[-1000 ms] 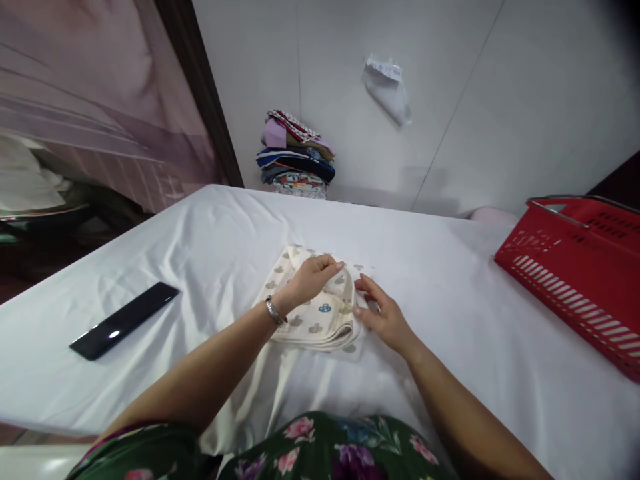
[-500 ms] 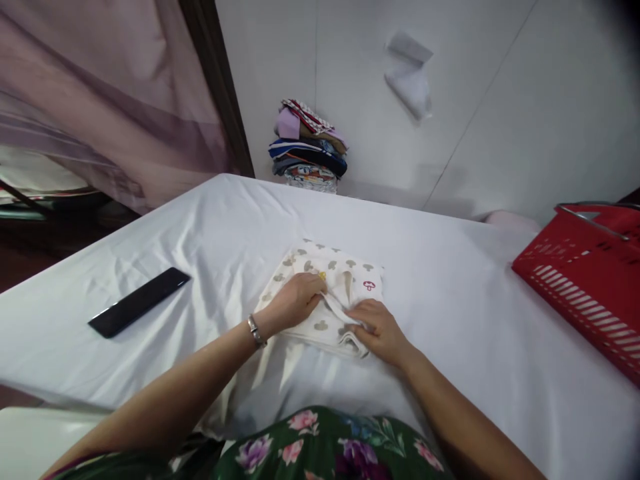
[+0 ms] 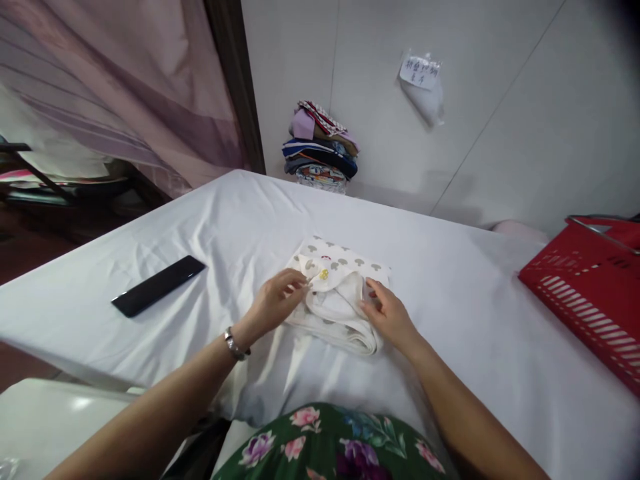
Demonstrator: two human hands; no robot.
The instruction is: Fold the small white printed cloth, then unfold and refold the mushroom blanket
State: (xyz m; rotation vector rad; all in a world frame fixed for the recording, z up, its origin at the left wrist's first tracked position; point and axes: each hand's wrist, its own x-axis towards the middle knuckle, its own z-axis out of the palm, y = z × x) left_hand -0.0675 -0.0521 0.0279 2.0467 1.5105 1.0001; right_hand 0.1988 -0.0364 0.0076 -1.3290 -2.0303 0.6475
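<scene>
A folded white cloth (image 3: 343, 337) printed with grey-beige mushrooms lies before me on the white-covered table. Near its top show a small red mushroom and a yellow one. My left hand (image 3: 280, 297), with a silver bracelet at its wrist, pinches the left end of a raised flap. At the flap's right end, my right hand (image 3: 390, 313) has its thumb and fingers about the edge. Between the hands the flap stands up in a loose curve and shows its plain white inside. The cloth's near right corner is rolled in several layers.
A black flat object (image 3: 159, 285) lies on the white table cover (image 3: 450, 280) to the left. A red basket (image 3: 590, 287) stands at the right edge. Behind the table rises a stack of folded clothes (image 3: 321, 150) against the wall. A pink curtain (image 3: 165, 87) hangs at the left.
Both hands have drawn apart, the left hand leftward and the right slightly right. The flap between them has opened wider. The view has shifted slightly, and writing on the wall paper now shows.
</scene>
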